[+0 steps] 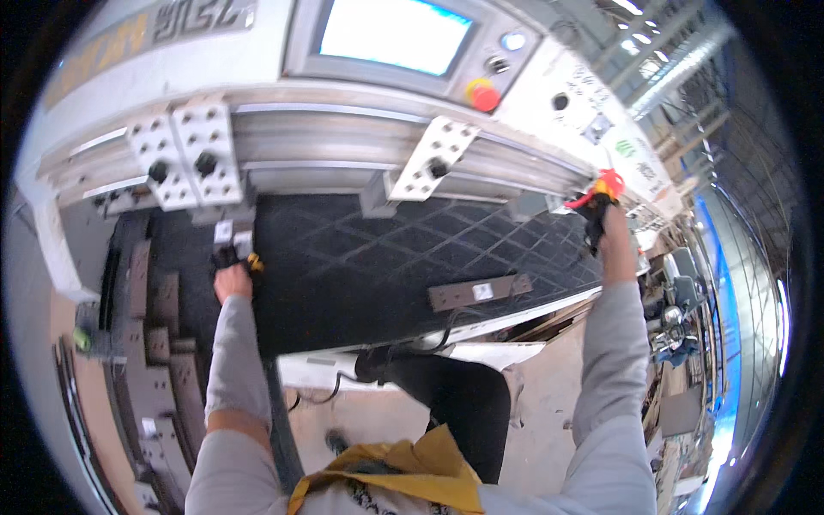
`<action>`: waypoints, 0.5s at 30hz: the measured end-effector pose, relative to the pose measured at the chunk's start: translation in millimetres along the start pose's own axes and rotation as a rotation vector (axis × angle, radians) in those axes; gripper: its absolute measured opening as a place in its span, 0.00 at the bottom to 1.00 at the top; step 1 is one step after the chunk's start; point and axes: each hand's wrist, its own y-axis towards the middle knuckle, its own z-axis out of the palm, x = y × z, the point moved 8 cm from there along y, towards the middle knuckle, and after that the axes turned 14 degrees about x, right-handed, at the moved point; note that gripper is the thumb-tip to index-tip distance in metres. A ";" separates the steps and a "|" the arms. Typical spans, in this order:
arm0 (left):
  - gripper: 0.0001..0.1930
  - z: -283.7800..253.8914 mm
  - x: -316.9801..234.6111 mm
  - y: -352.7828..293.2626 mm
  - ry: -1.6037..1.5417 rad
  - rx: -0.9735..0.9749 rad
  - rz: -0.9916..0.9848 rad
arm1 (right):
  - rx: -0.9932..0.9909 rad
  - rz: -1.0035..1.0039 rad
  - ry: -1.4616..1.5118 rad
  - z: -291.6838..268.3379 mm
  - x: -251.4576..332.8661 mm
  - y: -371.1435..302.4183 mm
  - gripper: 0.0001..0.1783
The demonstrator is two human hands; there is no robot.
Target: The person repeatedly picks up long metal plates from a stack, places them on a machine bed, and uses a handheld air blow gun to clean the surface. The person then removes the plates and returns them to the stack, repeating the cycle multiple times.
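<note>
My left hand (233,271), in a dark glove with yellow on it, is closed at the near end of a short board (244,238) with white labels. The board's far end reaches under the machine's rail, beside a pair of white perforated plates (185,156). Out at the right end of the rail, my right hand (597,217), also in a dark glove, is closed around a red-and-yellow tool (608,184). Blur hides its exact kind. Between my hands, a brown drilled strip (481,292) with a white label lies on the black table top (343,257).
Several brown drilled boards (159,386) are laid out at the left. A third perforated plate (435,158) hangs from the rail (326,142). Above are a lit screen (395,34) and a red stop button (484,95). A white table edge (515,322) runs before me.
</note>
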 end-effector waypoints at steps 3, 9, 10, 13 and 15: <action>0.10 -3.7 11.5 -2.0 -0.049 0.093 -0.112 | 0.161 0.171 0.188 70.0 -46.6 -84.9 0.11; 0.09 -5.1 6.2 0.8 -0.129 -0.057 -0.126 | 0.227 1.003 0.423 160.4 -230.1 -338.3 0.16; 0.10 -3.3 0.3 0.7 -0.117 0.062 -0.094 | 0.445 1.036 0.230 170.9 -238.9 -360.8 0.16; 0.13 6.4 26.9 9.6 -0.161 0.130 -0.118 | 0.498 0.863 0.275 196.5 -221.6 -365.1 0.19; 0.12 15.2 28.4 -0.8 -0.194 0.098 -0.064 | 0.367 0.781 0.394 160.0 -251.3 -343.5 0.18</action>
